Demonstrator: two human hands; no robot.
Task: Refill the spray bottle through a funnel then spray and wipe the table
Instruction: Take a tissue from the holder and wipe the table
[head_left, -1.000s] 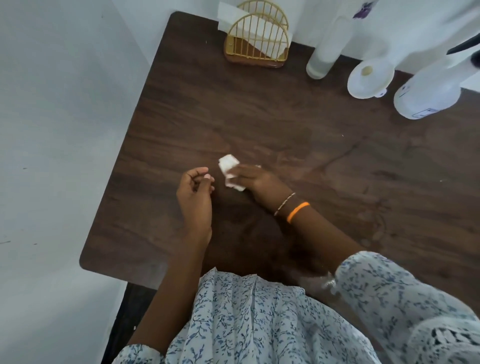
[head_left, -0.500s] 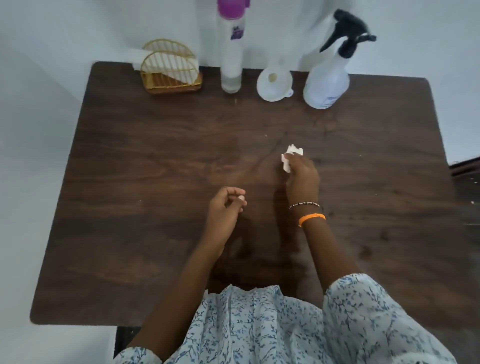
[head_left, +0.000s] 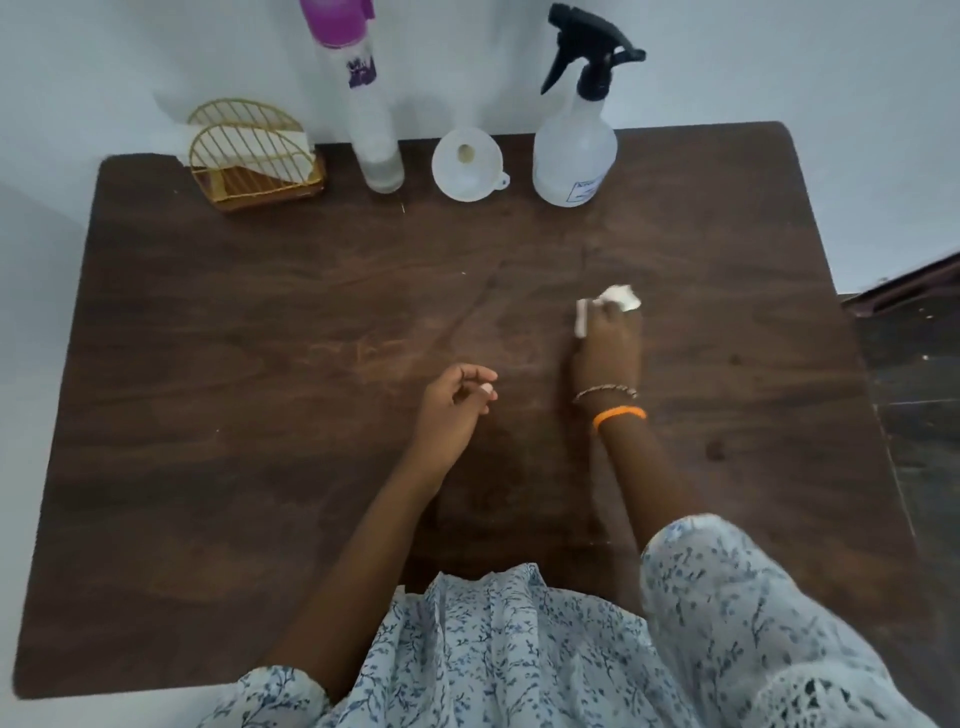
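Note:
My right hand presses a crumpled white tissue flat onto the dark wooden table, right of centre. My left hand hovers loosely curled near the table's middle and holds nothing. At the back edge stands the translucent spray bottle with a black trigger head. A white funnel lies just to its left. Further left rises a tall clear refill bottle with a purple cap.
A gold wire napkin holder with white tissues sits at the back left corner. White walls border the table at the back and left. A dark floor shows beyond the right edge.
My right hand has slid the tissue from the left part of the table toward the right and farther away. My view has swung to take in the whole table. The left hand stays curled.

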